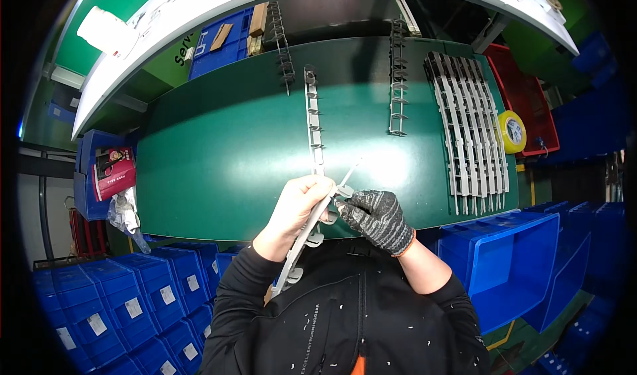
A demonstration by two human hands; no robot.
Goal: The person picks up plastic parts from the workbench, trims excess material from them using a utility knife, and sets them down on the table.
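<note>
A: What is in hand at this moment?

B: The left hand (pixel 298 206), bare, is wrapped around a long grey plastic strip (pixel 306 237) with round tabs along its side. The strip runs on a slant from near the person's chest up to the near edge of the green worktable (pixel 219 149), and the fingers are closed firmly on it.

A: And the other hand?

B: The right hand (pixel 378 217), in a dark knitted glove, has its fingertips pinched together on one tab at the strip's upper end, just beside the left thumb. By my reading, a tab is being picked or trimmed off the strip.

A: What does the next move call for?

B: A steady left grip while the right twists or pulls at the tab, I judge; the strip looks thin and may flex.

A: What lies around?

B: One similar strip (pixel 314 123) lies straight ahead, a row of grey strips (pixel 471 133) is laid side by side to the right, a yellow tape roll (pixel 512 131) sits beyond them, and an open blue bin (pixel 507 259) stands low on the right.
</note>
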